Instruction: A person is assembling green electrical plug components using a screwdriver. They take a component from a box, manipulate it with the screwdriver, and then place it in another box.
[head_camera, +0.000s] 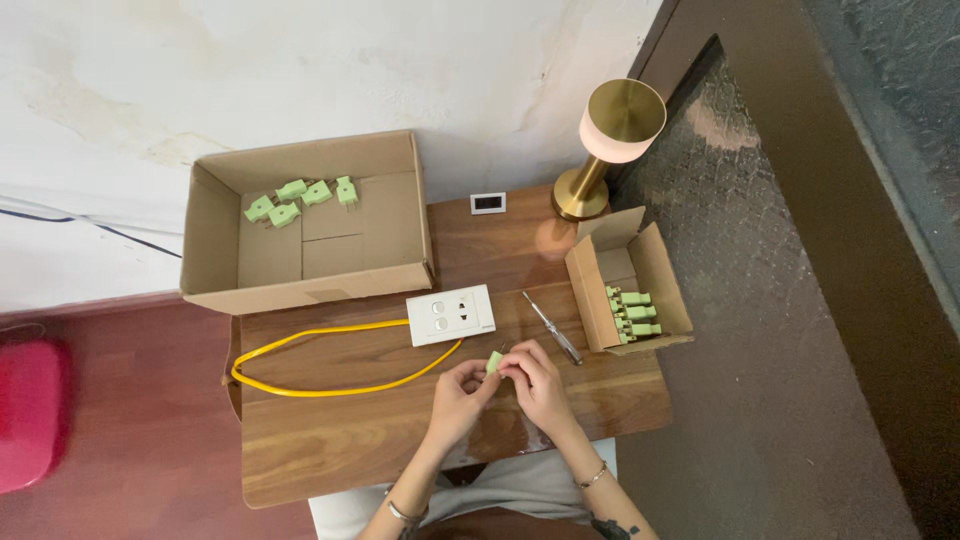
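Head view: I see both hands meet over desk (330, 440) front edge. Left hand (458, 392) and right hand (533, 380) pinch together one small green plug (494, 362), fingers closed on it. White switch plate (450, 315), yellow cable (300, 365), screwdriver (553, 328) lie just beyond.

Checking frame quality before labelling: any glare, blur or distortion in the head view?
Head view: sharp overall, wide-angle bend at the edges; soft glare on the wooden table near the lamp; both hands, left and right, and the green plug readable, small.
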